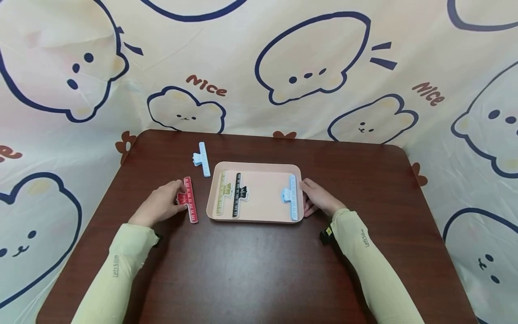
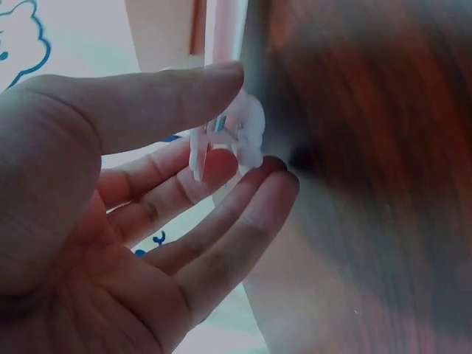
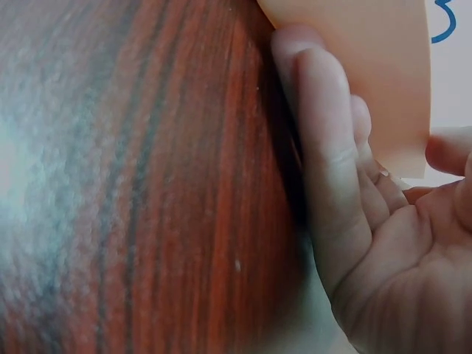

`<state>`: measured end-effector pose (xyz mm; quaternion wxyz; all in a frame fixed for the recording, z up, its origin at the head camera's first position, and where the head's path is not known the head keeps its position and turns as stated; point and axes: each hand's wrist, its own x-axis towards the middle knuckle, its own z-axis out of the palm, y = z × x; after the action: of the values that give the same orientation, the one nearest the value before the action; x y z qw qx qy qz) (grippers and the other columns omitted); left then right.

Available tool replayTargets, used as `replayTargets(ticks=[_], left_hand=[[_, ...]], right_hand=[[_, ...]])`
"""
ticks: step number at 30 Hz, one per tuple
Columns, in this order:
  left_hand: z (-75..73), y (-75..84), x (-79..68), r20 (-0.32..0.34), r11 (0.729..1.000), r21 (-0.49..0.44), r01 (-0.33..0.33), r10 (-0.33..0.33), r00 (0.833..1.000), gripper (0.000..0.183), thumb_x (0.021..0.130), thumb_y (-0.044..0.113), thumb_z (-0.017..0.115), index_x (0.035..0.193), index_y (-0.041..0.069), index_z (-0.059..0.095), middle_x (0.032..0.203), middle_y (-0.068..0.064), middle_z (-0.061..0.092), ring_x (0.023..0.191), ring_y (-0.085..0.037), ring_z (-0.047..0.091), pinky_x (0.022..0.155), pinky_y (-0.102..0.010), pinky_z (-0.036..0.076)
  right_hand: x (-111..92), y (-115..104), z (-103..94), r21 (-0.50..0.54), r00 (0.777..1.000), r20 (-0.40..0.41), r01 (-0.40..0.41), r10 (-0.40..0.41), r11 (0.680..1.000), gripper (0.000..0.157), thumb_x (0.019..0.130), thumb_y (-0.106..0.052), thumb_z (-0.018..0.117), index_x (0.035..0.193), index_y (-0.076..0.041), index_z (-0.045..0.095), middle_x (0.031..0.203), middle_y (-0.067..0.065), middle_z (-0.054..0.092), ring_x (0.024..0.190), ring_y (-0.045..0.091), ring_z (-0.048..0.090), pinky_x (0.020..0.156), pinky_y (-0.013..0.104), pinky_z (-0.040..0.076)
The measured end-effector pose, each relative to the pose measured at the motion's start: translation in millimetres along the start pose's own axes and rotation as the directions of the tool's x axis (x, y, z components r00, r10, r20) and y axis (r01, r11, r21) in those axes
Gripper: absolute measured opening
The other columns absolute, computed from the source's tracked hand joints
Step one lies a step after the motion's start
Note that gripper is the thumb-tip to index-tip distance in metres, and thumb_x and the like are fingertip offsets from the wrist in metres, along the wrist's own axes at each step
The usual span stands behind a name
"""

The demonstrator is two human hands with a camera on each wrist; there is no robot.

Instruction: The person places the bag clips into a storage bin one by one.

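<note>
At the left of the table, my left hand (image 1: 160,203) pinches the handle of a red ruler-patterned clip (image 1: 190,200) between thumb and fingers. In the left wrist view the clip's small handle (image 2: 251,133) sits between the thumb and fingertips. My right hand (image 1: 319,197) holds the right end of a pale pink tray (image 1: 267,218), its thumb at the rim and fingers against the wall or underside. Lying in the tray are a green clip (image 1: 221,193) and a black clip (image 1: 236,195) at left, and a light blue clip (image 1: 293,198) at right.
Another light blue clip (image 1: 204,159) lies on the brown table (image 1: 251,270), behind the red one and near the tray's back left corner. A cartoon-printed cloth (image 1: 243,54) hangs along the table's back and sides.
</note>
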<state>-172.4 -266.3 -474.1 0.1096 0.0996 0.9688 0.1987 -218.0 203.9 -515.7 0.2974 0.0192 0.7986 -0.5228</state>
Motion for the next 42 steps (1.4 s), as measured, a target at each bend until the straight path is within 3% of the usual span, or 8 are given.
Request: replayTargets(ticks=[13,25,30,42], left_hand=[[-27.9,8.7,-1.0,0.045,0.978,-0.203,-0.039,0.049,0.998,0.042,0.081,0.011,0.089,0.113,0.006,0.062,0.107,-0.014,0.07,0.088,-0.022,0.068,0.076,-0.039,0.06],[-46.0,25.9,2.4,0.073,0.965,-0.232,-0.124,0.145,0.987,0.044,0.077,0.026,0.093,0.11,0.012,0.067,0.105,-0.005,0.072,0.089,-0.019,0.071,0.08,-0.038,0.062],[-53.2,36.1,4.8,0.091,0.961,-0.23,-0.151,0.176,0.98,0.047,0.073,0.026,0.096,0.109,0.013,0.068,0.104,-0.004,0.073,0.087,-0.017,0.07,0.08,-0.035,0.062],[-59.1,59.2,15.3,0.13,0.952,-0.239,-0.193,0.228,0.965,0.048,0.07,0.025,0.098,0.107,0.014,0.068,0.106,-0.002,0.073,0.093,-0.019,0.07,0.085,-0.04,0.062]], right_hand=[[-0.6,-2.3,-1.1,-0.001,1.0,0.001,-0.006,0.006,1.0,0.04,0.113,-0.043,0.031,0.131,-0.009,0.044,0.081,0.012,0.059,0.061,0.021,0.062,0.062,0.042,0.062],[-0.7,-3.1,-0.8,-0.004,1.0,0.005,0.002,-0.002,1.0,0.04,0.114,-0.043,0.031,0.129,-0.008,0.044,0.079,0.011,0.059,0.06,0.021,0.062,0.06,0.042,0.062],[-1.8,-4.6,0.0,-0.004,1.0,0.001,-0.002,0.002,1.0,0.039,0.114,-0.042,0.031,0.127,-0.008,0.045,0.078,0.011,0.059,0.06,0.021,0.061,0.06,0.041,0.062],[-3.3,-2.3,-0.8,0.0,1.0,0.002,-0.009,0.009,1.0,0.039,0.114,-0.042,0.031,0.127,-0.008,0.045,0.078,0.011,0.059,0.06,0.021,0.061,0.06,0.041,0.062]])
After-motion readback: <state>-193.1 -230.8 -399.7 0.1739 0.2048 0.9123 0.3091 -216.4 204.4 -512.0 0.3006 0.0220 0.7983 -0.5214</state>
